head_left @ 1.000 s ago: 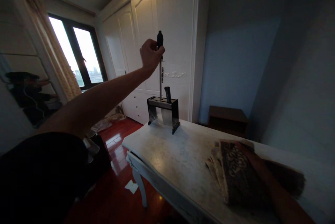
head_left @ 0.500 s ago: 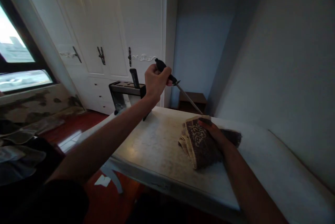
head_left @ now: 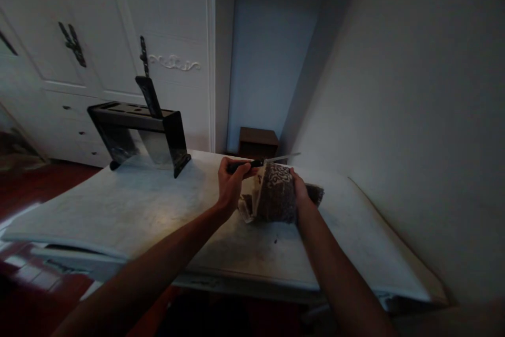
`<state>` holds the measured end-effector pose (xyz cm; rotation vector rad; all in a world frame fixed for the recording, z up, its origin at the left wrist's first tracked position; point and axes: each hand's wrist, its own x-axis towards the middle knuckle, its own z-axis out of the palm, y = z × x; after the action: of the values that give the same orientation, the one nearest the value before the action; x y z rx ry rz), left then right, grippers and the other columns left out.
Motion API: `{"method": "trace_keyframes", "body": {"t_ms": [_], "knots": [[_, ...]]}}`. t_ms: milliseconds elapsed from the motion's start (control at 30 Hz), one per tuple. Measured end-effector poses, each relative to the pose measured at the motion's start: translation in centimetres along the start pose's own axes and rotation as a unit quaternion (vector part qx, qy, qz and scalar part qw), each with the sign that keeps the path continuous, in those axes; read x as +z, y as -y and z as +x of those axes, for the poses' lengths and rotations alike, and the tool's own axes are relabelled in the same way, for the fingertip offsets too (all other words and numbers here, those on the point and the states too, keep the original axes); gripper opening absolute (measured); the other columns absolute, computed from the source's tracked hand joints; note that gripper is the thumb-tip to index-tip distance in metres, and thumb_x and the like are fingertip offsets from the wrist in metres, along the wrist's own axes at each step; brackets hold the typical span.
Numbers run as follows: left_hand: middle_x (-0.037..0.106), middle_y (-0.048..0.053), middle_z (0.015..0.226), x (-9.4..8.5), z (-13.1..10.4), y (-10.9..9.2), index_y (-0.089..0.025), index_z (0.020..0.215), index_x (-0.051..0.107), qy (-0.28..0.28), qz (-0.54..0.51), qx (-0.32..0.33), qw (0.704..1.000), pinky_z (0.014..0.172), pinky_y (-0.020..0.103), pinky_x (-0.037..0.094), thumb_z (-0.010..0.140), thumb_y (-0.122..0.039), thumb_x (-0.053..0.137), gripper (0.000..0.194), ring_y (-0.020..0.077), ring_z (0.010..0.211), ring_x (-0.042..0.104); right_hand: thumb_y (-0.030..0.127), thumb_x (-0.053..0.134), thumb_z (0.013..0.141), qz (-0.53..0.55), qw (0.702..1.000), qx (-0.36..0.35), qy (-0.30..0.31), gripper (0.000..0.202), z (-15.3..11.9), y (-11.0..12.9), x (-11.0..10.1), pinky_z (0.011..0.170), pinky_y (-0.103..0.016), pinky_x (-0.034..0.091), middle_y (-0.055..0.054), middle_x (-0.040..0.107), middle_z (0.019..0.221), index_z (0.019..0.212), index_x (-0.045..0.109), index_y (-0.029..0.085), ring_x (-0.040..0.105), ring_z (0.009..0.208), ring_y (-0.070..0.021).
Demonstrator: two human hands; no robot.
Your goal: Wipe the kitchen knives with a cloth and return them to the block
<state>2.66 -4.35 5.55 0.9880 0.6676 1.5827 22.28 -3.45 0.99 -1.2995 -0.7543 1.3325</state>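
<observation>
Since the earlier frame I had brought my left hand (head_left: pixel 229 182) down from beside the knife block (head_left: pixel 138 134) to the folded cloth (head_left: pixel 276 195), carrying the sharpening rod (head_left: pixel 262 161). That hand was wrapped tight around the rod's black handle, the steel shaft lying level just above the cloth's top edge. My right hand (head_left: pixel 299 190) clasped the cloth's right side, lifting it partly off the white table (head_left: pixel 130 211). One knife handle (head_left: pixel 149 96) stood in the block, well left of the cloth.
</observation>
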Motion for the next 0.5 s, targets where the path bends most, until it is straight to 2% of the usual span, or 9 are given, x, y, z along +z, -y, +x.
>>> {"method": "trace_keyframes", "body": {"t_ms": [67,133,200,267,333,433,500], "knots": [[0.067,0.000,0.081,-0.3,-0.5,1.0,-0.022,0.078,0.044,0.023,0.004,-0.026,0.999,0.077,0.038,0.059,0.066,-0.030,0.068,0.028,0.0158,0.068,0.070,0.067,0.030,0.085,0.055,0.998,0.037,-0.017,0.063,-0.5,0.2,0.7,0.090,-0.042,0.050,-0.008,0.073,0.081,0.109,0.062,0.018,0.068,0.094,-0.0271],[0.068,0.001,0.083,-0.7,-0.7,1.8,-0.022,0.079,0.046,0.046,0.016,-0.052,0.997,0.077,0.037,0.058,0.066,-0.030,0.069,0.027,0.0165,0.070,0.070,0.066,0.025,0.086,0.094,0.994,0.046,-0.025,0.066,-1.1,0.4,1.5,0.090,-0.042,0.050,-0.010,0.073,0.083,0.112,0.061,0.018,0.068,0.096,-0.0272],[0.069,0.002,0.085,-1.2,-0.5,2.4,-0.022,0.079,0.049,0.072,0.057,-0.068,0.993,0.076,0.035,0.057,0.064,-0.030,0.070,0.028,0.0174,0.074,0.070,0.067,0.021,0.086,0.124,0.992,0.026,-0.014,0.068,-1.6,0.7,2.2,0.091,-0.043,0.050,-0.011,0.073,0.085,0.110,0.062,0.018,0.067,0.099,-0.0278],[0.070,0.002,0.086,-1.7,0.1,2.9,-0.022,0.077,0.050,0.104,0.131,-0.074,0.983,0.075,0.033,0.054,0.059,-0.028,0.072,0.029,0.0181,0.079,0.068,0.065,0.026,0.085,0.153,0.988,-0.009,0.001,0.063,-1.9,0.9,2.7,0.091,-0.043,0.050,-0.010,0.073,0.087,0.105,0.064,0.019,0.066,0.102,-0.0280],[0.068,0.001,0.081,-2.2,0.8,3.2,-0.021,0.073,0.051,0.133,0.227,-0.071,0.962,0.071,0.030,0.051,0.055,-0.027,0.073,0.029,0.0182,0.079,0.066,0.056,0.042,0.083,0.191,0.980,-0.052,0.001,0.044,-2.0,0.9,2.9,0.091,-0.041,0.051,-0.007,0.074,0.087,0.094,0.066,0.021,0.067,0.100,-0.0263],[0.059,-0.003,0.071,-2.8,1.8,3.2,-0.020,0.074,0.049,0.195,0.352,-0.034,0.915,0.064,0.026,0.044,0.058,-0.023,0.070,0.026,0.0157,0.071,0.058,0.033,0.062,0.072,0.263,0.959,-0.104,-0.008,0.014,-1.9,0.6,3.1,0.088,-0.036,0.054,-0.001,0.074,0.078,0.079,0.066,0.022,0.070,0.083,-0.0212],[0.055,-0.004,0.068,-3.1,2.1,3.1,-0.020,0.075,0.046,0.239,0.418,0.013,0.876,0.060,0.024,0.037,0.063,-0.020,0.064,0.022,0.0139,0.066,0.052,0.024,0.067,0.067,0.291,0.952,-0.098,0.004,0.010,-1.8,0.3,3.3,0.084,-0.035,0.056,0.001,0.073,0.073,0.077,0.066,0.021,0.070,0.073,-0.0190]]}}
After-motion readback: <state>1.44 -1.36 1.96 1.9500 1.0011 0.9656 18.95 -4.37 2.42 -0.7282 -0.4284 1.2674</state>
